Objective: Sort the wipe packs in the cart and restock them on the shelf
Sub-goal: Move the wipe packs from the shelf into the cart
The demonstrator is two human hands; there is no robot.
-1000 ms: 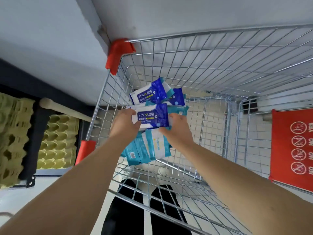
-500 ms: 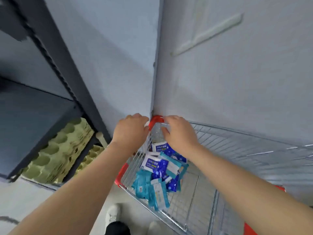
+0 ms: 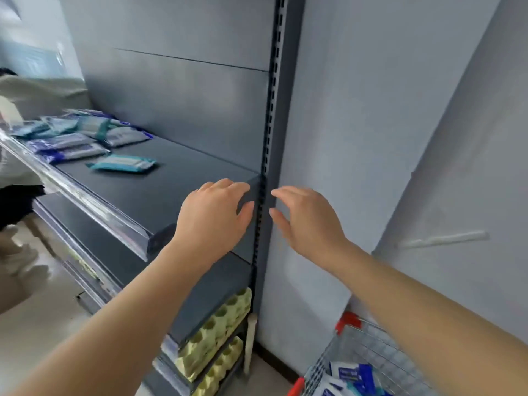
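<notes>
My left hand (image 3: 214,215) and my right hand (image 3: 308,221) are raised side by side at the right end of a dark grey shelf (image 3: 177,184). Both are empty, with fingers loosely curved and a narrow gap between them. A teal wipe pack (image 3: 123,164) lies alone on the shelf to the left. Further left lie several blue and teal wipe packs (image 3: 71,138). The wire cart (image 3: 368,344) is at the bottom right, below my right forearm. More wipe packs (image 3: 351,377) lie in it, partly cut off by the frame edge.
A slotted upright post (image 3: 271,110) stands just behind my hands, with a pale wall to its right. Lower shelves hold green egg trays (image 3: 217,335). A wooden handle (image 3: 252,338) leans at the post's foot. Another person (image 3: 17,178) stands at the far left.
My hands let go of the dark blue pack in the cart and rose empty. The view swung up from the cart to the shelf.
</notes>
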